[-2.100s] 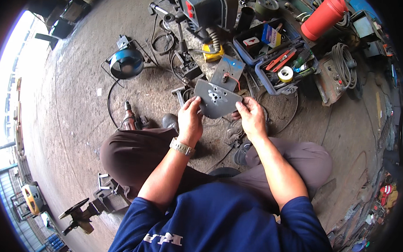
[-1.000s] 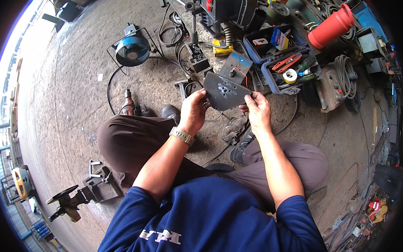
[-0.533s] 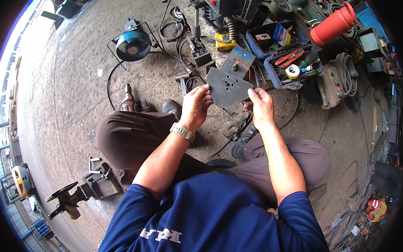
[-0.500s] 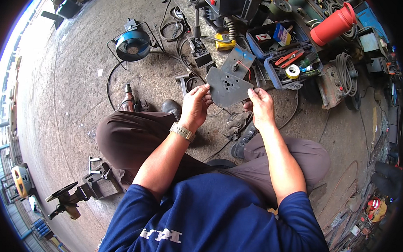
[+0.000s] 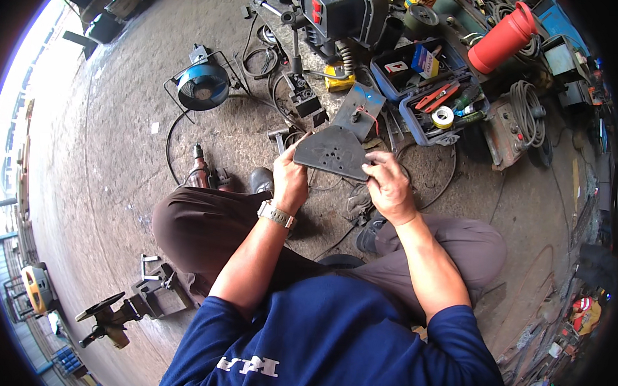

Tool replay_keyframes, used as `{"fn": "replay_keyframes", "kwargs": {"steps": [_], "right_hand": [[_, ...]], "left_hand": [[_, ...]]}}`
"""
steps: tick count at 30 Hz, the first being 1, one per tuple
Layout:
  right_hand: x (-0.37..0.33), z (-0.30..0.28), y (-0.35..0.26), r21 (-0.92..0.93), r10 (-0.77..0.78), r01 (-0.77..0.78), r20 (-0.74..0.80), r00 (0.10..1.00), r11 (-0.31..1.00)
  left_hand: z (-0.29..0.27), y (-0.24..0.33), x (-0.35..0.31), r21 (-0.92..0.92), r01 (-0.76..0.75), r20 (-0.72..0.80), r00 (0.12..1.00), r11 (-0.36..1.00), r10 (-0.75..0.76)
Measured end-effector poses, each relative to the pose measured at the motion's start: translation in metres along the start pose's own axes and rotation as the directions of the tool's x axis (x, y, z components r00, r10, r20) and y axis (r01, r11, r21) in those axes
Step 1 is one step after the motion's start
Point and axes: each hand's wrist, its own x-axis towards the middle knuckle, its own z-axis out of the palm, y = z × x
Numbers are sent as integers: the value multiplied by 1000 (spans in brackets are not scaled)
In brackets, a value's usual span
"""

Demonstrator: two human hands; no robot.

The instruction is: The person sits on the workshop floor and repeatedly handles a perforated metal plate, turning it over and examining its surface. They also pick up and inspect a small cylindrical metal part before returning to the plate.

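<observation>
Between my hands is a dark flat metal plate [image 5: 332, 151], roughly fan-shaped, with a cluster of small holes near its middle. Its long straight edge faces me. My left hand [image 5: 290, 181] grips the left corner, and most of its fingers are hidden under the plate. At the right corner, my right hand [image 5: 392, 190] pinches the edge with thumb and fingers. Just beyond, a grey metal sheet [image 5: 360, 108] with a blue mark and a thin red wire lies partly behind the plate.
An open blue toolbox [image 5: 420, 129] with tape and tools stands ahead right, near a red cylinder [image 5: 501, 42]. Ahead is a black-cased machine [image 5: 342, 17]. A blue fan [image 5: 202, 85] and a red power tool [image 5: 199, 169] are on the left, with cables across the floor.
The plate has been turned over or around, so its straight edge now faces me. It has shifted slightly left and nearer, and my right hand's grip looks different.
</observation>
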Motion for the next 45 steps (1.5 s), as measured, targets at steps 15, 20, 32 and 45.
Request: {"fn": "replay_keyframes", "kwargs": {"steps": [15,20,32,45], "right_hand": [[-6,15,0,-10,19,-19,34,999,1000],[-4,14,-3,-38,-3,4,26,1000,999],[16,-6,-13,673,595,-451,19,803,587],[8,22,40,706,754,-625,197,627,334]], "left_hand": [[-15,-19,-1,-206,50,94,995,977,-31],[-9,-10,-3,-191,66,47,997,979,-58],[16,31,-11,177,-75,-36,996,981,83],[15,8,-8,-49,235,-188,952,971,-240]]}}
